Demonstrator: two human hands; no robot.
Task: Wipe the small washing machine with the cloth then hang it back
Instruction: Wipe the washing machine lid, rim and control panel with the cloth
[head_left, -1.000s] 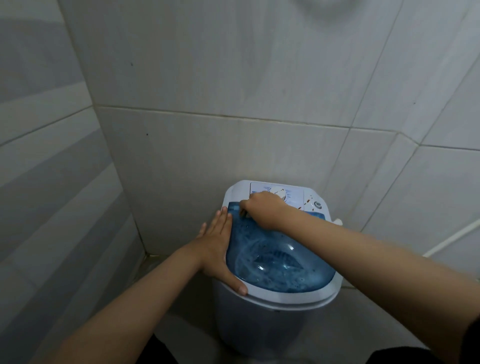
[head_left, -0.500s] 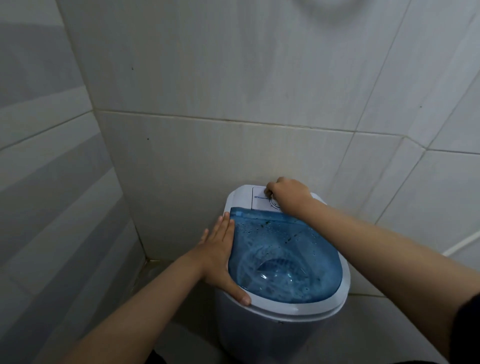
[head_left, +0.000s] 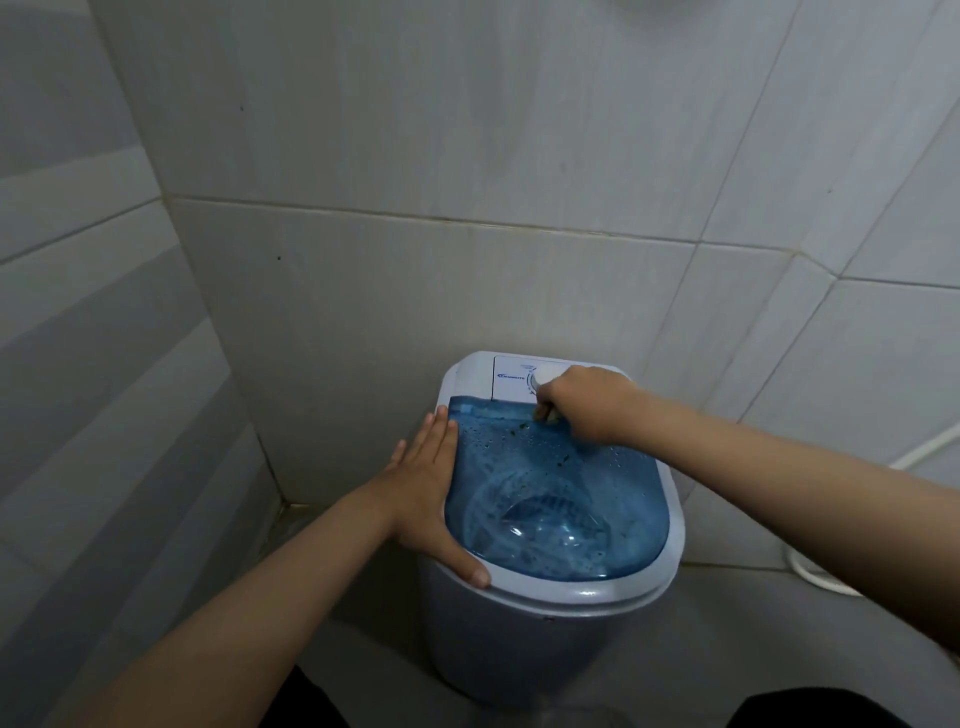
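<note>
Small washing machine (head_left: 545, 597) sits in the tiled corner, back edge against the far wall, so access is only from the near side and top. Left hand (head_left: 423, 488) lies flat and open on the left rim, fingers together pointing far, thumb hooked over the near-left edge: likely bracing the light tub so it doesn't skid or rock under wiping pressure. Right hand (head_left: 587, 402) is fisted at the far edge where the blue lid (head_left: 556, 499) meets the white control panel (head_left: 511, 382), just beside the dial (head_left: 543, 376). A small pale scrap shows under the knuckles, probably the cloth (head_left: 549, 414) bunched in the fist; too little visible to be sure, but a balled grip suits working the lid/panel seam. Lid is shut and carries droplets and dark specks, mostly along the far part, so the top looks only partly done. Sides and near rim not obviously wiped. White hose (head_left: 924, 447) runs along the right wall, well apart from both hands. Hanging spot for the cloth not in view.
</note>
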